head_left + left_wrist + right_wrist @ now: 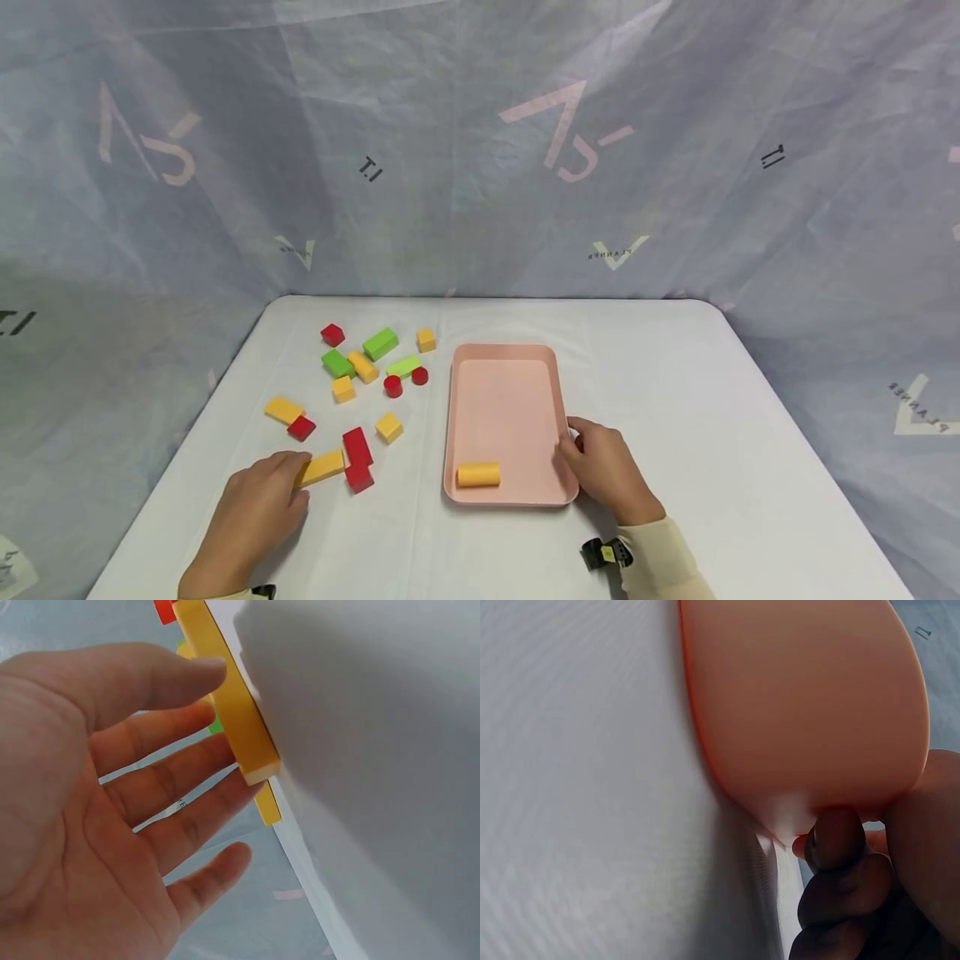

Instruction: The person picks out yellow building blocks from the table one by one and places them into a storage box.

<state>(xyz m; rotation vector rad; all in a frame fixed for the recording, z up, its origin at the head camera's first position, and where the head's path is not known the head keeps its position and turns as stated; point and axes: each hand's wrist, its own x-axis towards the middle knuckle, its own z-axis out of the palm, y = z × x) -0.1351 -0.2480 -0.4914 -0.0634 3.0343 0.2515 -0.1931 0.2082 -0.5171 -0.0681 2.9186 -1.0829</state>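
Note:
My left hand (258, 504) pinches a long yellow block (322, 468) at its near end. In the left wrist view the thumb (187, 671) lies on one face of that block and the fingers are behind it; the little finger stands off it. By its far end are a red rectangular block (357, 447) and a red cube (359, 477). My right hand (606, 468) grips the right side wall of a pink tray (510, 404), thumb over the rim and fingers outside. A yellow cylinder (478, 475) lies in the tray's near left corner.
Left of the tray are scattered green blocks (381, 343), yellow cubes (389, 427), red discs (393, 386), a second yellow cylinder (363, 367) and another long yellow block (284, 409) touching a red piece (302, 428). A grey printed cloth (480, 217) hangs behind the white table (675, 375).

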